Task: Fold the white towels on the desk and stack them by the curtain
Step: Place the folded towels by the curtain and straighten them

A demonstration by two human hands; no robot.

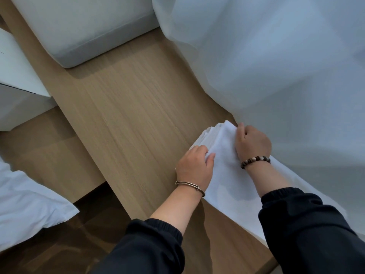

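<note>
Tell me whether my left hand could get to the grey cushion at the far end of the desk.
Probably yes: only bare desk lies between the left hand and the grey cushion. It grips the white towel now, so it must let go first.

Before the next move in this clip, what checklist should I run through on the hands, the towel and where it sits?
1. Does the left hand grip the white towel? Ok, at its left edge.
2. Does the right hand grip it? Ok, fingers curled at its far right.
3. Does the towel lie on the desk? Ok.
4. Is the towel beside the curtain? Ok, its right side meets it.
5. Is the fold finished? Cannot tell; layered edges show only at the far end.
</note>
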